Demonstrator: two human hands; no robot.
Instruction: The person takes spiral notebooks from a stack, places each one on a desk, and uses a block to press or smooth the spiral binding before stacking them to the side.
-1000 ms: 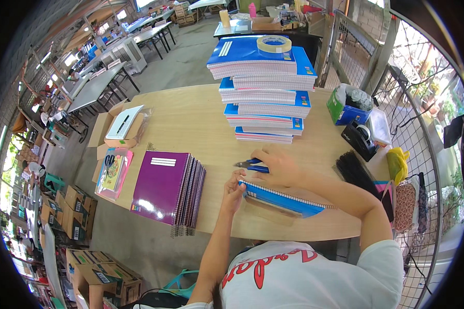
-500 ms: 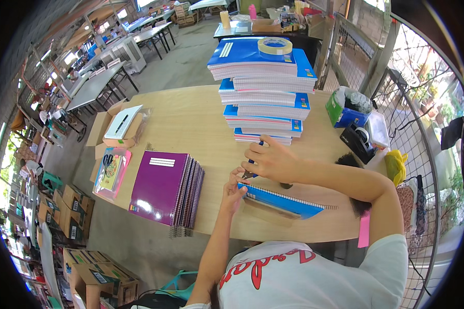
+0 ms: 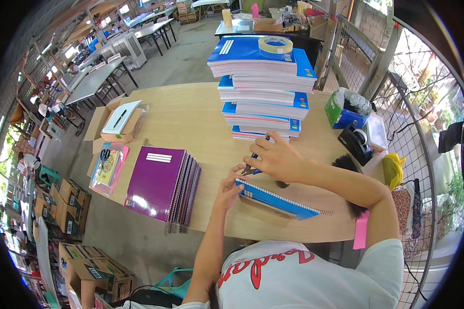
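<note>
A blue spiral notebook [image 3: 279,200] stands tilted on its edge near the table's front, its wire coil running along the upper side. My left hand [image 3: 229,189] pinches the notebook's left end. Just above that end, my right hand [image 3: 279,157] is closed around blue-handled pliers [image 3: 249,170]. The jaws point down toward the end of the coil; whether they touch the wire is too small to tell. Left of my hands lies a stack of purple spiral notebooks [image 3: 157,177]. Beyond them rises a tall stack of blue-covered notebooks [image 3: 265,95], with no coils visible.
A tape roll [image 3: 275,45] lies on the tall stack. At the left edge are an open carton [image 3: 98,126] and scissors [image 3: 104,154] on a plastic packet. A black brush [image 3: 348,165], a tape dispenser [image 3: 357,144] and a blue-green box [image 3: 345,109] line the right side.
My right hand and the pliers have shifted slightly to the right, and the pliers show more openly above the coil's end. My left hand still pinches the blue notebook.
</note>
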